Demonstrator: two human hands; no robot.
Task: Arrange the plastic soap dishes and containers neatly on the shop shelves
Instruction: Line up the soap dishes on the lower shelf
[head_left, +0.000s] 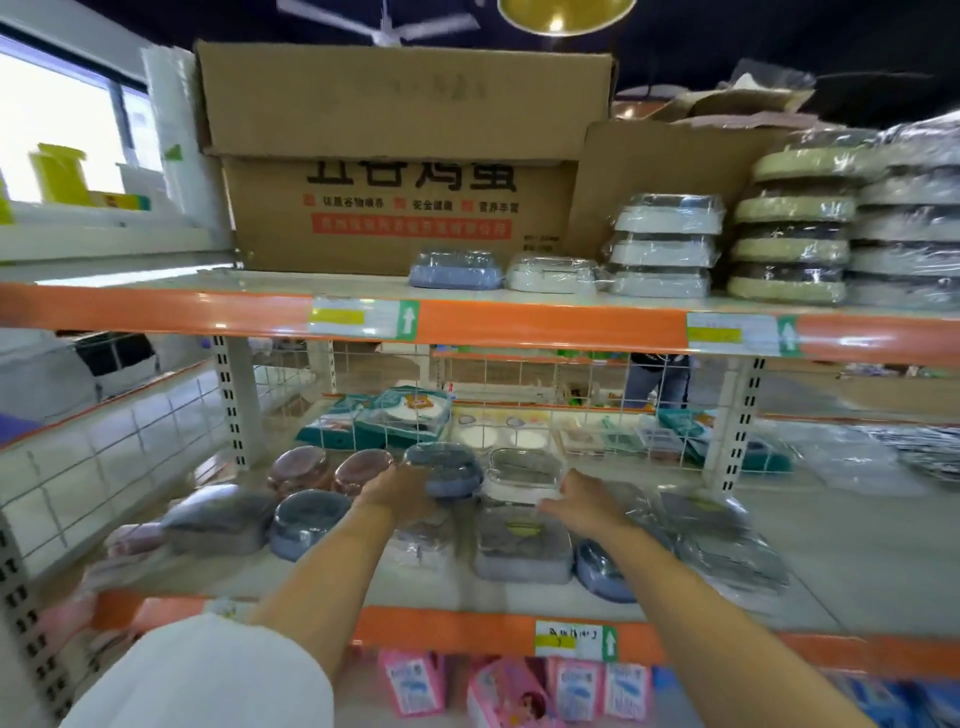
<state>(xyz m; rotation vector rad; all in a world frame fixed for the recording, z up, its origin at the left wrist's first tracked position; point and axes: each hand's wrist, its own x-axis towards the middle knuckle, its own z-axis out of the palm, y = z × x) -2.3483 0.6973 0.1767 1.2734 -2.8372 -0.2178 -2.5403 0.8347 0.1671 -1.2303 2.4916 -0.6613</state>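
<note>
Reaching into the middle shelf (831, 551), your left hand (400, 491) has its grip closed around the near side of a wrapped blue soap dish (448, 467), which sits raised above the flat packets beneath it. Your right hand (582, 501) hovers just beside it with fingers loosely spread, its grip released and holding nothing, over a clear-lidded grey container (522, 548) at the shelf's front. Behind that hand lies a pale clear soap dish (524, 467), touching the blue one's right side. To the left, 2 brown dishes (332, 470) sit side by side, with another blue dish (311, 522) and a grey wrapped one (221, 517) nearer the front edge. A further blue dish (602, 571) peeks out under your right forearm. On the top shelf (156, 306), a blue dish (456, 270) and a white one (553, 273) rest in front of a large cardboard box (405, 156), beside a stack of 3 white containers (665, 247). Motion blur softens the packets at the right.
</note>
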